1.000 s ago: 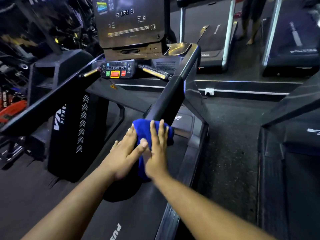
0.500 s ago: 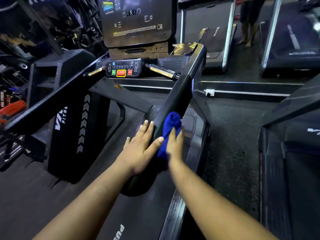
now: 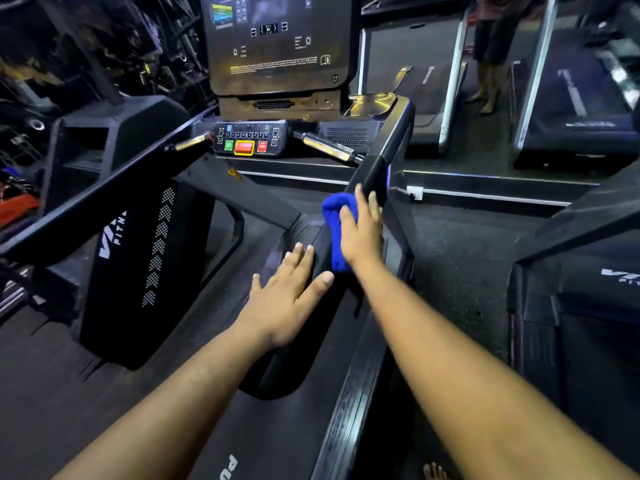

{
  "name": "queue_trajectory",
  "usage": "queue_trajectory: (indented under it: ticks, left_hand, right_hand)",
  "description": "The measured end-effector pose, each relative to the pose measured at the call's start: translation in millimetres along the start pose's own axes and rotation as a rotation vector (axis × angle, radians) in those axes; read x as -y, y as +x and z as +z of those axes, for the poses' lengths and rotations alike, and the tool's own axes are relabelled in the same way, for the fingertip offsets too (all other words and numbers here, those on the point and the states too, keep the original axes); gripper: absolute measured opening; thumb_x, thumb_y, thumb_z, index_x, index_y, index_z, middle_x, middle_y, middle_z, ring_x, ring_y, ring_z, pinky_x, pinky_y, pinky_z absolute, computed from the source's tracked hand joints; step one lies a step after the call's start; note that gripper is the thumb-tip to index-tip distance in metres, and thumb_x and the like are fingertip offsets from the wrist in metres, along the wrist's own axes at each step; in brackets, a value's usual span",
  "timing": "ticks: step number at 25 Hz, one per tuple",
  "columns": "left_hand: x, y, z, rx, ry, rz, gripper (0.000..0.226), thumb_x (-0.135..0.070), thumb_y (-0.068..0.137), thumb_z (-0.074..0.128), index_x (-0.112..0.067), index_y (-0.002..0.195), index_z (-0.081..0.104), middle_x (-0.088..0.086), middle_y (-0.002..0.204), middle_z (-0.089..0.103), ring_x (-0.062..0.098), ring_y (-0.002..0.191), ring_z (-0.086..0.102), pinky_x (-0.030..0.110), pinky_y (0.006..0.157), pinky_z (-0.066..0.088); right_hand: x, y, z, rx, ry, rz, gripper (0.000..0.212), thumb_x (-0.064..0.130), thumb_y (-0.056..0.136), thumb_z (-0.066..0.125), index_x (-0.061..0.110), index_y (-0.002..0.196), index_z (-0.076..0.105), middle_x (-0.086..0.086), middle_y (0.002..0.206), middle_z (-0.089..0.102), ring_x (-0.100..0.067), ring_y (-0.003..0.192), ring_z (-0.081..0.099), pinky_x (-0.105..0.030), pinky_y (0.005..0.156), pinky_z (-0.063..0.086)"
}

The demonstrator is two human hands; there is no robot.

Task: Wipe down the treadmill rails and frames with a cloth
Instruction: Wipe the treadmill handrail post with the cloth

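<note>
I stand on a black treadmill. Its right handrail (image 3: 393,140) slopes up to the console (image 3: 277,43). My right hand (image 3: 362,237) presses a bunched blue cloth (image 3: 334,216) against the inner side of this rail, about halfway up, fingers stretched along the rail. Lower on the same rail my left hand (image 3: 287,299) lies flat, fingers straight and spread, just below the cloth. The left handrail (image 3: 86,209) runs along the other side, untouched.
A control panel (image 3: 247,140) with green and red buttons sits under the console, between two short metal grips. The belt (image 3: 270,438) lies below my arms. Another treadmill (image 3: 588,271) stands close on the right. More treadmills and a standing person (image 3: 488,46) are behind.
My right hand has slid the cloth up the right rail toward the console. My left hand stayed flat on the lower rail, and my view has moved closer to the console.
</note>
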State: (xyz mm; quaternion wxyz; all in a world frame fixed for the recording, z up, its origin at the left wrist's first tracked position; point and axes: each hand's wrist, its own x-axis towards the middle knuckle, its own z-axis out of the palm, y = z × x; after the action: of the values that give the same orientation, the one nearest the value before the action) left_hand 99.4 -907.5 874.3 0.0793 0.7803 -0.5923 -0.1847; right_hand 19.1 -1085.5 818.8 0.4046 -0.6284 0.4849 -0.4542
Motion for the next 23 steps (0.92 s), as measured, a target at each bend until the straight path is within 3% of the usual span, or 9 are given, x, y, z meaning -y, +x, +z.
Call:
queue_trajectory:
  ticks: [2,7,11,14,18,20,23]
  left_hand:
    - [-7.3,13.7,-0.4,-0.009,0.013,-0.013,0.095,-0.086,0.074,0.002,-0.039,0.156,-0.001,-0.019,0.163,-0.01,-0.003,0.148,-0.01,0.057,0.12,-0.005]
    - [-27.4,54.5,-3.7,-0.036,-0.028,0.006,0.1,-0.088,0.069,0.003,-0.038,0.156,0.003,-0.017,0.163,-0.003,-0.009,0.143,-0.008,0.057,0.121,-0.003]
    - [-38.5,90.3,-10.9,-0.033,-0.011,-0.045,0.1,-0.084,0.071,0.003,-0.033,0.156,-0.001,-0.02,0.162,-0.008,-0.006,0.145,-0.008,0.054,0.122,-0.003]
    - [-49.7,109.0,-11.6,-0.035,0.004,-0.039,0.101,-0.085,0.07,0.003,-0.032,0.157,-0.001,-0.019,0.162,-0.008,-0.004,0.147,-0.008,0.055,0.122,-0.002]
    - [-50.2,119.9,-8.3,-0.067,-0.063,-0.016,0.112,-0.098,0.062,0.0,-0.036,0.155,0.0,-0.022,0.159,-0.007,-0.008,0.143,-0.01,0.05,0.123,0.0]
    - [-48.7,124.0,-8.0,-0.054,-0.042,-0.009,0.105,-0.094,0.068,0.004,-0.036,0.155,-0.001,-0.023,0.159,-0.008,-0.006,0.146,-0.011,0.051,0.123,0.003]
    - [-49.8,125.3,-7.4,-0.034,-0.007,-0.024,0.094,-0.085,0.076,0.01,-0.038,0.156,0.0,-0.021,0.163,-0.007,-0.005,0.147,-0.01,0.054,0.122,0.005]
  right_hand:
    - [-4.4,16.3,-3.7,0.002,-0.032,0.023,0.056,0.034,0.101,0.048,0.028,0.154,0.031,-0.01,0.165,0.011,-0.033,0.152,0.009,-0.045,0.122,0.013]
    - [-20.7,-73.0,9.4,0.087,0.121,-0.236,0.057,0.041,0.098,0.044,0.031,0.153,0.03,-0.001,0.166,-0.002,-0.024,0.153,-0.008,-0.038,0.123,0.004]
    - [-21.6,52.2,-3.3,0.053,-0.014,-0.232,0.05,0.035,0.095,0.042,0.026,0.144,0.049,-0.013,0.163,0.019,-0.04,0.151,0.006,-0.045,0.122,0.009]
    - [-26.5,79.5,-8.8,0.035,0.038,-0.123,0.053,0.034,0.096,0.046,0.022,0.148,0.044,-0.014,0.164,0.013,-0.041,0.151,0.004,-0.045,0.123,0.007]
    - [-41.9,17.8,-5.7,0.125,0.129,-0.279,0.058,0.042,0.097,0.039,0.026,0.153,0.033,-0.001,0.166,-0.001,-0.025,0.152,-0.011,-0.033,0.123,-0.002]
    - [-45.0,62.0,-6.7,0.089,0.058,-0.317,0.055,0.04,0.096,0.039,0.022,0.148,0.044,-0.009,0.165,0.01,-0.035,0.152,-0.002,-0.041,0.123,0.005]
    - [-37.0,155.6,-19.8,0.047,-0.106,-0.197,0.047,0.032,0.098,0.047,0.024,0.143,0.051,-0.01,0.164,0.019,-0.039,0.151,0.005,-0.057,0.119,0.015]
